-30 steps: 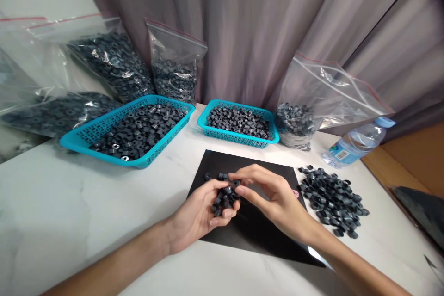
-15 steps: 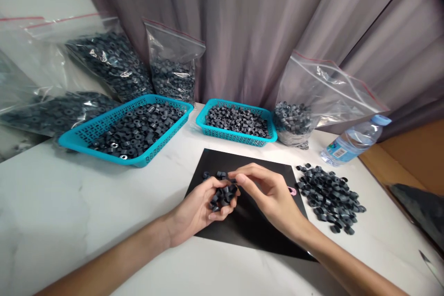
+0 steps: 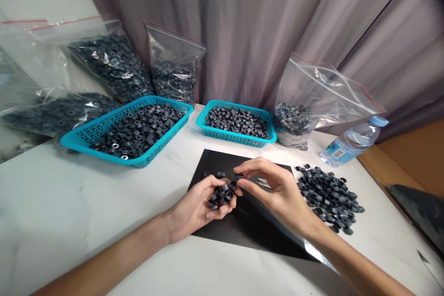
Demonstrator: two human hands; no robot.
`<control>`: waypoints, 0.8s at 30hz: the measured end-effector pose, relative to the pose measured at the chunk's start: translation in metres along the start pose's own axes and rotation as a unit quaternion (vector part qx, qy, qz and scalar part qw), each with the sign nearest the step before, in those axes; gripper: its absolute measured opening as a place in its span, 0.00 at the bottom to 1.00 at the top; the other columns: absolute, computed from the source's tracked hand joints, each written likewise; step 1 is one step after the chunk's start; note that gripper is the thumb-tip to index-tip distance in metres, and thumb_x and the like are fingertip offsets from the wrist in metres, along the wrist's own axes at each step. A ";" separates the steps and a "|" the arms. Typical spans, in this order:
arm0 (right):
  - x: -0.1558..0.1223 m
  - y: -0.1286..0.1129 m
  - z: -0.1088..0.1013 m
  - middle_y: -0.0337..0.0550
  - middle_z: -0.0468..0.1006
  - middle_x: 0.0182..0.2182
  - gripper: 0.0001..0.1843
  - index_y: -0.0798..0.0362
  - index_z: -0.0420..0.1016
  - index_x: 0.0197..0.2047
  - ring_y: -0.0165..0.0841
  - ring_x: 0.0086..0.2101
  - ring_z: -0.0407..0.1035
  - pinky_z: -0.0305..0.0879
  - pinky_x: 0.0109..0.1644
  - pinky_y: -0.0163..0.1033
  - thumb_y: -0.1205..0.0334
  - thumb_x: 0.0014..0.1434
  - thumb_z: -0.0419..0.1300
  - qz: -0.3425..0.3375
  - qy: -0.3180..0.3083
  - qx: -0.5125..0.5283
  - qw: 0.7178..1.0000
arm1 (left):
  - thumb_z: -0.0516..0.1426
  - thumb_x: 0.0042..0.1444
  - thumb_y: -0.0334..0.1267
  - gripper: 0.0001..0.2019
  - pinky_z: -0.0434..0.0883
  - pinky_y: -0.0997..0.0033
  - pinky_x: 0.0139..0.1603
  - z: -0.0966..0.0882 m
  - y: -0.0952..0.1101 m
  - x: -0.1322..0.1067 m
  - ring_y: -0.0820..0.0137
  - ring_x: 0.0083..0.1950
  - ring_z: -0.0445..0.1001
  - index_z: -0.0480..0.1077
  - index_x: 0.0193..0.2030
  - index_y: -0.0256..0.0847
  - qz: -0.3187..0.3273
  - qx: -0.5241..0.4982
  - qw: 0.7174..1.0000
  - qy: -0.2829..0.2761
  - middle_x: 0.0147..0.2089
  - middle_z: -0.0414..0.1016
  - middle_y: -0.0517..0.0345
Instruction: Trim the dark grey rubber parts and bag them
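My left hand is cupped, palm up, with its fingers curled round a small heap of dark grey plastic rings. Just above its fingertips, my right hand pinches a dark ring between thumb and forefinger. Both hands are over a black mat. A few loose rings lie on the mat behind my left hand. Through the gap in my right hand's fingers shows a shiny silver piece; its kind and whether it is held are unclear.
Two turquoise baskets of dark rings stand behind the mat. To the right lies a loose pile of rings, with a water bottle behind it. Zip bags of rings stand by the curtain.
My right hand has shifted slightly; a dark ring now shows plainly in its pinch. The rings in my left palm lie differently. A pink-handled object is now hidden, and a silver piece shows.
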State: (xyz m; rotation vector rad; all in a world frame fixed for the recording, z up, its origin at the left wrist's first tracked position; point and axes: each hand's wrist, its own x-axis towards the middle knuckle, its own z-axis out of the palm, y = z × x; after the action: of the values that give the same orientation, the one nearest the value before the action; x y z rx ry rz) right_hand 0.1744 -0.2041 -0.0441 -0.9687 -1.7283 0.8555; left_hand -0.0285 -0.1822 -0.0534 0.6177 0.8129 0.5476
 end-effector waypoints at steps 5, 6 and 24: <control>0.001 0.002 -0.001 0.45 0.79 0.48 0.09 0.48 0.79 0.50 0.38 0.45 0.75 0.74 0.53 0.44 0.61 0.65 0.66 0.005 -0.010 0.027 1.000 | 0.56 0.59 0.42 0.15 0.57 0.76 0.25 -0.001 0.000 -0.001 0.74 0.27 0.62 0.77 0.37 0.30 -0.005 0.006 1.000 -0.003 0.28 0.71 0.54; 0.001 0.002 0.000 0.45 0.79 0.48 0.10 0.48 0.79 0.50 0.37 0.45 0.76 0.74 0.53 0.44 0.62 0.65 0.66 0.006 -0.018 0.039 0.999 | 0.56 0.60 0.41 0.14 0.56 0.77 0.25 -0.002 -0.001 -0.001 0.75 0.27 0.62 0.76 0.37 0.30 0.000 0.011 1.000 -0.006 0.28 0.71 0.54; 0.000 0.001 -0.015 0.43 0.80 0.47 0.14 0.49 0.77 0.55 0.34 0.46 0.76 0.75 0.53 0.40 0.64 0.66 0.66 -0.014 -0.100 -0.006 0.995 | 0.53 0.64 0.43 0.13 0.51 0.72 0.24 -0.003 -0.001 -0.001 0.74 0.27 0.64 0.71 0.40 0.34 0.164 0.211 0.963 -0.035 0.33 0.75 0.52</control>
State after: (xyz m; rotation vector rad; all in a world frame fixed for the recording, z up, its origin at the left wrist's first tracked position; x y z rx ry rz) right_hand 0.1889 -0.2018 -0.0400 -0.8890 -1.9139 0.9513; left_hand -0.0315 -0.1822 -0.0555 1.1736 0.7690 0.6526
